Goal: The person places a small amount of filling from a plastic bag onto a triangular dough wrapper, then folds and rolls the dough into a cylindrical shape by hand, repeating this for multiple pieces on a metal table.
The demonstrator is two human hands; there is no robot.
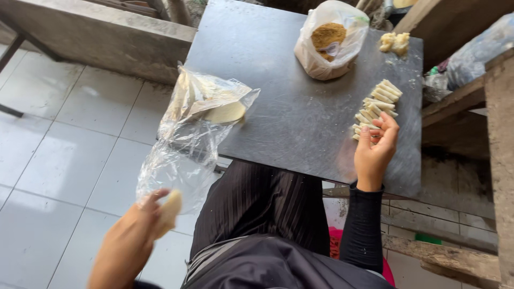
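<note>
My left hand (131, 238) is low at the left, over the floor, pinching a thin pale dough sheet (169, 211) beside the hanging end of a clear plastic bag (184, 144). That bag lies on the dark table's (278, 112) left edge and holds more round pale sheets (225, 111). My right hand (375, 147) reaches onto the table at the right, fingertips on the near end of a row of rolled pale pastries (376, 107). Whether it grips one I cannot tell.
A plastic bag of brown crumbly filling (327, 37) stands at the table's back. A lump of pale dough (395, 42) lies at the far right corner. Rough wooden shelving (471, 107) is on the right, white floor tiles (59, 155) and a concrete ledge (101, 32) on the left.
</note>
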